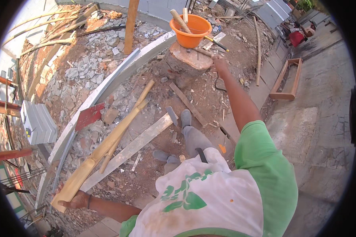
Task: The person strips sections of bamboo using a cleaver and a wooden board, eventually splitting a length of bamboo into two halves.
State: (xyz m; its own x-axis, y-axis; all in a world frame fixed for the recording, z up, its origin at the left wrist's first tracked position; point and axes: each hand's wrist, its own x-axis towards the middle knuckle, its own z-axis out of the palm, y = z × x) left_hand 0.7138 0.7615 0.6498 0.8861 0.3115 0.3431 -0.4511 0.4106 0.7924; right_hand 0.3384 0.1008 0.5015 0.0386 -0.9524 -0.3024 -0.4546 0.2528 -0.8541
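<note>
My left hand [75, 199] is closed around the near, wide end of a long yellowish piece of bamboo [103, 152] at the lower left. The piece slants up and away to the right, and a thinner strip lies against its underside. My right arm reaches forward, and my right hand [219, 65] is closed on the wooden handle of a tool [203, 51]. The handle lies over the top of a cut tree stump [192, 59]; I cannot make out what kind of tool it is. On the stump's far side sits an orange bucket [190, 35] with wooden pieces in it.
A pale board [126, 154] lies across the ground before my feet. Beside the stump is a yellow-and-black handle [217, 43]. A curved concrete kerb [103, 87] borders rubble on the left. A wooden frame [286, 79] lies on paving at right, with a person crouching beyond.
</note>
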